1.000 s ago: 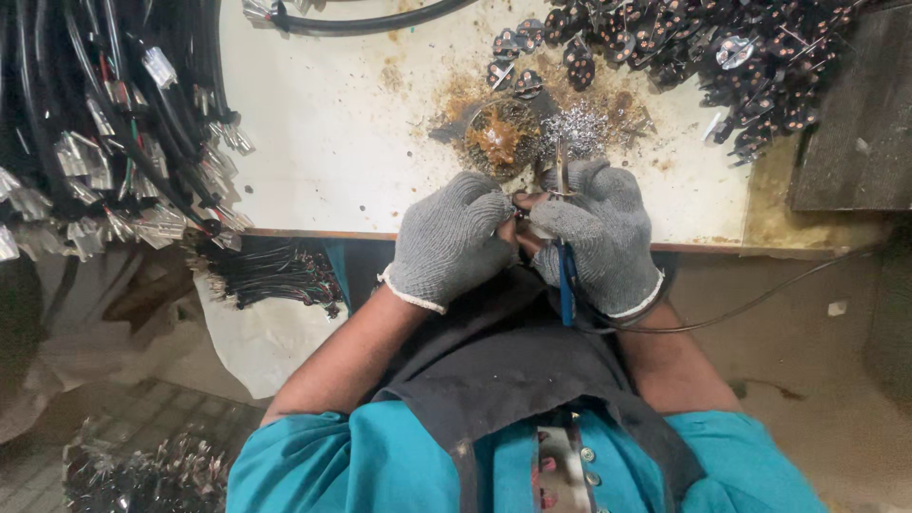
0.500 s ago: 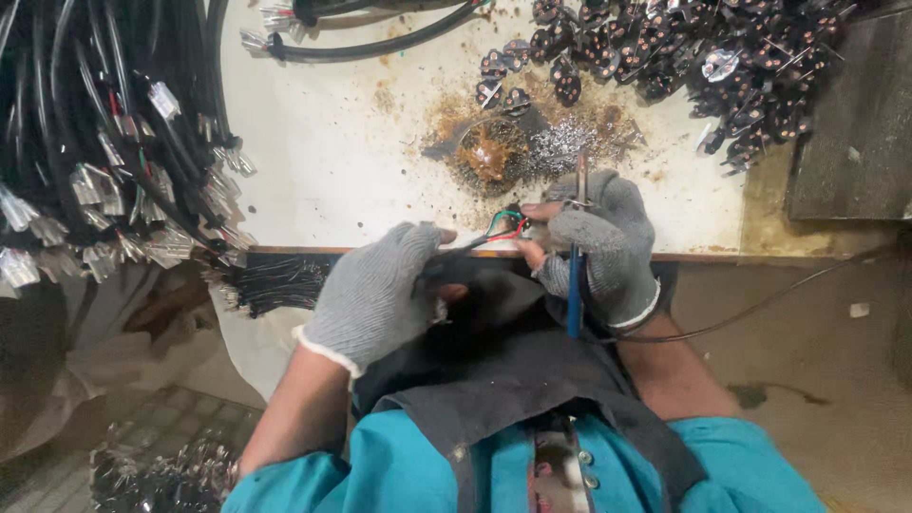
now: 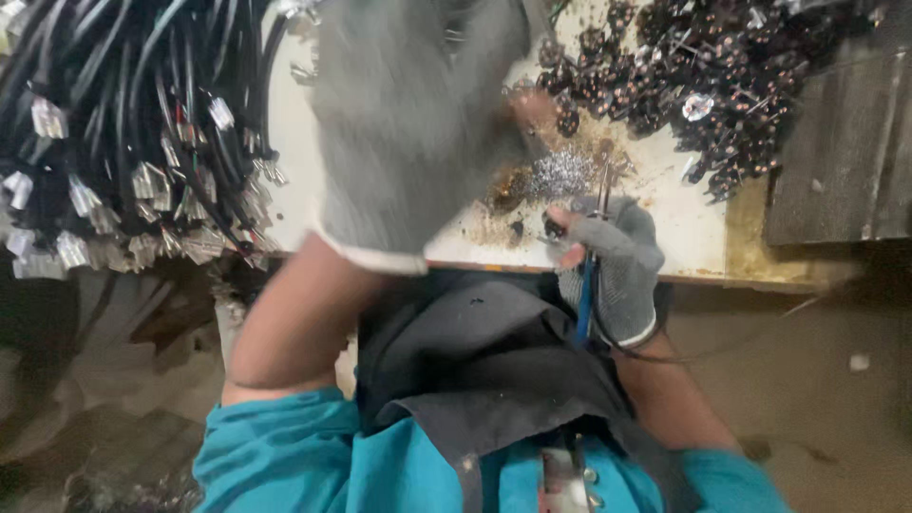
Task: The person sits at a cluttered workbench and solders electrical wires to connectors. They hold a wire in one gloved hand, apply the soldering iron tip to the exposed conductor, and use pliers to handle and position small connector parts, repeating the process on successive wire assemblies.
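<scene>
Occlusion and blur, head view.
Left hand (image 3: pixel 413 123) in grey glove: motion-blurred, fingers indistinct, grip unreadable; it hides the white tabletop (image 3: pixel 684 237) behind it. Cable bundle (image 3: pixel 123 133) at 10 o'clock cut off by left and top edges. Dark connector pile (image 3: pixel 722 76) at 1 o'clock runs past the top edge; single pieces too small to resolve. Blue-handled tool (image 3: pixel 589 275) partly hidden in right hand (image 3: pixel 617 266); tip unclear.

I am at a small workshop bench. The white worktop (image 3: pixel 655 242) is stained with rust-brown grime and metal filings (image 3: pixel 562 174). Bundles of black cables (image 3: pixel 123 123) with metal terminals hang at one side, and a heap of dark small metal parts (image 3: pixel 722 76) covers the far corner.
</scene>
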